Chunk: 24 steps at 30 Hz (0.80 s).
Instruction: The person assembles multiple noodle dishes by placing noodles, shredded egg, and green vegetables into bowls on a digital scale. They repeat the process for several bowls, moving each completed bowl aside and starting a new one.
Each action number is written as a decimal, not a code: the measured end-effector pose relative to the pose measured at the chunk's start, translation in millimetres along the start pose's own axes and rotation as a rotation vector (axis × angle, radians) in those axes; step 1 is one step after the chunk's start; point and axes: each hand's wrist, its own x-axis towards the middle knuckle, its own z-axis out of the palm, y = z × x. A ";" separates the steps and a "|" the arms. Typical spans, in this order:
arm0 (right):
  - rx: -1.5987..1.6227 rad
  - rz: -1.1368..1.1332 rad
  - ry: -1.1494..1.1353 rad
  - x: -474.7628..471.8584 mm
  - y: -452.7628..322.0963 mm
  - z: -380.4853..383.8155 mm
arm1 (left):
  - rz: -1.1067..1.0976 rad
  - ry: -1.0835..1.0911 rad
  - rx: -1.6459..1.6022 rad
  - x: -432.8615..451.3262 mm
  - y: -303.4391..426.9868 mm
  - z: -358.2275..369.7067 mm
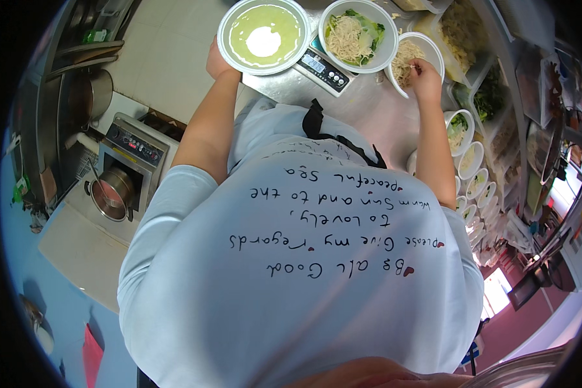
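Observation:
At the top right, my right hand has its fingertips in pale shredded food inside a white bowl. Left of it, a second white bowl holds similar pale shreds over green leaves. It stands on a digital kitchen scale with a lit display. A larger white bowl of yellow-green liquid is at the scale's left. My left hand is at that bowl's left side, its fingers partly hidden by the bowl; whether they grip it is unclear.
Trays of pale food and greens line the right side. Below them stand several filled white bowls. A steel pot with a utensil is by a cooker with a control panel at left. The steel counter lies before me.

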 end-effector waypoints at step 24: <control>0.588 -0.047 -0.309 -24.2 -129.3 -61.8 | -0.057 -0.033 -0.078 -12.3 20.2 -12.7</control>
